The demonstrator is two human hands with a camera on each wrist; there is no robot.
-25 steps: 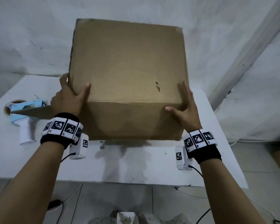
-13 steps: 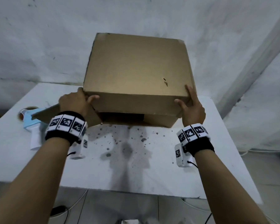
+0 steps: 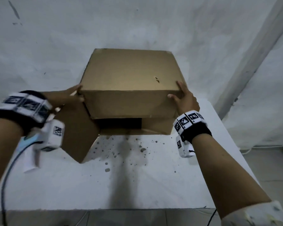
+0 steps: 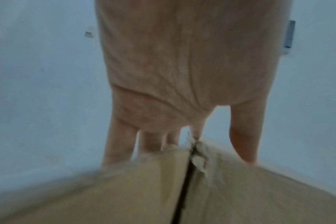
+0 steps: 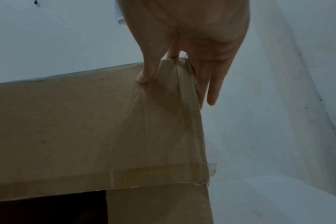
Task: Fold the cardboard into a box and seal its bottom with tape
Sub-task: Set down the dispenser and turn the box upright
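Note:
The brown cardboard box (image 3: 131, 70) lies on its side on the white table (image 3: 137, 190), its open end facing me. One end flap (image 3: 129, 103) is folded down over the dark opening (image 3: 119, 124). The left flap (image 3: 77, 132) sticks out toward me, and a right flap (image 3: 157, 126) is folded in. My left hand (image 3: 72, 95) touches the near left corner with straight fingers (image 4: 150, 142). My right hand (image 3: 181, 95) straddles the near right corner, thumb (image 5: 144, 75) pressing the folded flap, fingers straight along the side. Clear tape (image 5: 163, 171) crosses the flap's lower edge.
A blue tape dispenser (image 3: 25, 141) with a white handle (image 3: 29, 163) lies on the table's left, mostly hidden behind my left wrist. Dark stains (image 3: 129, 152) mark the tabletop in front of the box. A white wall (image 3: 137, 22) stands close behind the box.
The box has tipped away from me and come down onto the table. My left hand moved from the left flap to the near corner, and that flap swung out toward me.

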